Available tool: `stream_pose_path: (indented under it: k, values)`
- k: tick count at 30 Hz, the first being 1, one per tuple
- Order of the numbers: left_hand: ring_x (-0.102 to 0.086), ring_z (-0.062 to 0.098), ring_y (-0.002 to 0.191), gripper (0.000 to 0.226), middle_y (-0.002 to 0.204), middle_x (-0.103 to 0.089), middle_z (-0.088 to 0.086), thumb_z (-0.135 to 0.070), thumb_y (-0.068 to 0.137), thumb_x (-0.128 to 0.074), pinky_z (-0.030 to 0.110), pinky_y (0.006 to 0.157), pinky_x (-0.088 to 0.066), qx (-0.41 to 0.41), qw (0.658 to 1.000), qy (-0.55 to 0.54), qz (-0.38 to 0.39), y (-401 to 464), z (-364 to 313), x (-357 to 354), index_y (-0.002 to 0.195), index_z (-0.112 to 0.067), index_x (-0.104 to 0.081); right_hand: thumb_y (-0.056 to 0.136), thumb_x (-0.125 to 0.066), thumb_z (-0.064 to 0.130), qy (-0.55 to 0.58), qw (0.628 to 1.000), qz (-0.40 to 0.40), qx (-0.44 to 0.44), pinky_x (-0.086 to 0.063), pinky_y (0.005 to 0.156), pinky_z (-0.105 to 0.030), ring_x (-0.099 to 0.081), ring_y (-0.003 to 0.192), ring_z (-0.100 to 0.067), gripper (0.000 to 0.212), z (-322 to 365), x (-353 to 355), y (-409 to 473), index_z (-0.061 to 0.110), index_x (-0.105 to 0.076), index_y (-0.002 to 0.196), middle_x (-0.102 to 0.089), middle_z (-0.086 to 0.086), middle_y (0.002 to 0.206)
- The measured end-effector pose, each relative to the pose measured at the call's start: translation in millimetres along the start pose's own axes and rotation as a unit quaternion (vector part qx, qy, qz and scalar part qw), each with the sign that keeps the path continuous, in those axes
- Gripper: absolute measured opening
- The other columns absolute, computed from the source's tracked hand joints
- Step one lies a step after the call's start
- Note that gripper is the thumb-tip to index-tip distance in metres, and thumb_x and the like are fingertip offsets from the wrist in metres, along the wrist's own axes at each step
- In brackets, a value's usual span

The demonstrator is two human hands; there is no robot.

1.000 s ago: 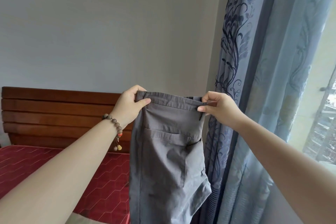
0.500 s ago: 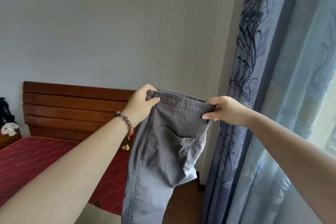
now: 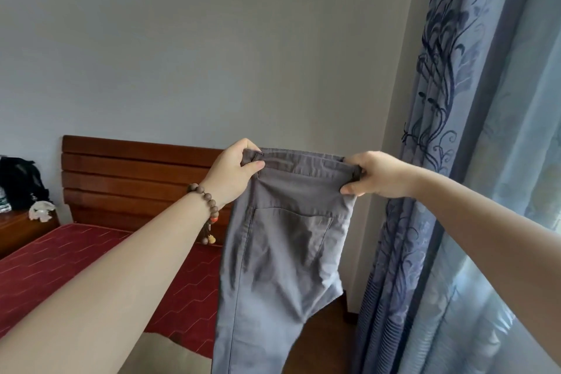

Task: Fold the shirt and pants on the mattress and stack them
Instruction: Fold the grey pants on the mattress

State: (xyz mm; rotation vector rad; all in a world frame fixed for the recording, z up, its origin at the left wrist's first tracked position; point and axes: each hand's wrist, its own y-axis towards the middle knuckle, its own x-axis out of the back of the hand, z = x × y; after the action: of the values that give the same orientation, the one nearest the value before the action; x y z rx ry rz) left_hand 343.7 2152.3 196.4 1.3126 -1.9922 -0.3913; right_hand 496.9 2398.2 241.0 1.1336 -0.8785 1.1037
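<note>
Grey pants (image 3: pixel 282 252) hang in the air in front of me, held up by the waistband with a back pocket facing me. My left hand (image 3: pixel 233 171), with a bead bracelet on its wrist, pinches the left end of the waistband. My right hand (image 3: pixel 375 174) grips the right end. The legs drop out of view at the bottom edge. The red mattress (image 3: pixel 54 258) lies below and to the left. A pale piece of cloth (image 3: pixel 164 355) shows at the bottom edge; whether it is the shirt I cannot tell.
A wooden headboard (image 3: pixel 130 179) stands against the grey wall. A bedside table (image 3: pixel 21 228) at the far left carries a black bag (image 3: pixel 18 182) and something white. Blue patterned curtains (image 3: pixel 455 161) hang on the right, with dark wooden floor (image 3: pixel 328 325) beneath.
The view has swung to the left, bringing the bedside table and more mattress into sight. Both hands keep hold of the waistband, now stretched wider and flatter.
</note>
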Motion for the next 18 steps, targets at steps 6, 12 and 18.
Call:
stream_pose_path:
  k: [6,12,18]
  values:
    - [-0.054,-0.004,0.065,0.015,0.075,-0.062,-0.009,-0.011,0.088,-0.064,0.007,0.063,-0.038,-0.065,0.992,0.079,-0.067,14,-10,26,0.093,-0.020,-0.053,0.086,-0.070,0.011,0.354,0.916,-0.185,0.040,-0.051,0.074,-0.032,-0.062,0.079,-0.016,0.055,6,1,14,0.038,-0.043,0.125,-0.066,-0.018,0.086]
    - [-0.069,0.013,0.091,0.037,0.099,-0.072,0.004,-0.008,0.084,-0.071,0.029,0.084,-0.053,0.034,0.966,-0.219,-0.132,-5,-15,25,0.111,-0.030,-0.058,0.088,-0.068,0.026,0.438,0.888,-0.138,-0.040,-0.054,0.090,-0.049,-0.070,0.096,-0.027,0.021,11,-36,12,0.007,-0.071,0.097,-0.074,-0.009,0.099]
    - [-0.066,0.024,0.106,0.028,0.114,-0.069,0.014,-0.014,0.081,-0.070,0.044,0.095,-0.050,0.155,0.944,-0.292,0.017,-50,-9,8,0.108,-0.008,-0.068,0.090,-0.065,0.029,0.534,0.822,-0.191,0.041,-0.058,0.080,-0.036,-0.070,0.092,-0.020,0.014,11,-20,4,0.018,-0.073,0.094,-0.074,-0.005,0.100]
